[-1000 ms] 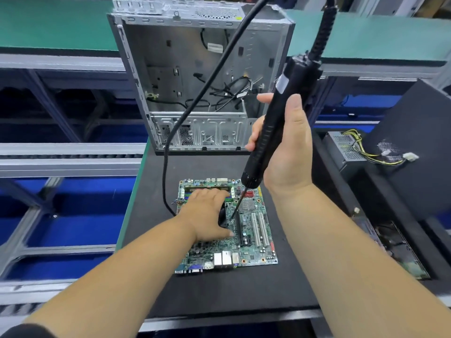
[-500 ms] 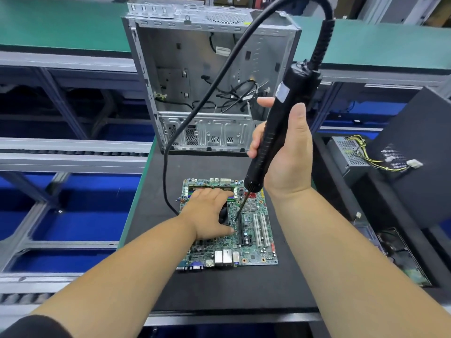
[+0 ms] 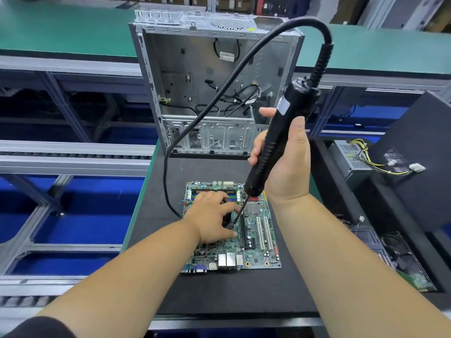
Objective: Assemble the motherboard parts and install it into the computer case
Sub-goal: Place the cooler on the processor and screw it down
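The fingers of the right hand (image 3: 284, 164) are wrapped round a black electric screwdriver (image 3: 275, 142), thumb along its body, holding it tilted with its bit down at the edge of a black fan (image 3: 226, 219) on the motherboard (image 3: 256, 240). The left hand (image 3: 214, 219) lies on that fan, fingers slightly spread and curved over it. The motherboard lies flat near the middle of the black worktop (image 3: 219, 293). The open computer case (image 3: 210, 86) stands at the worktop's far edge. The screwdriver's black cable (image 3: 214, 101) loops in front of the case.
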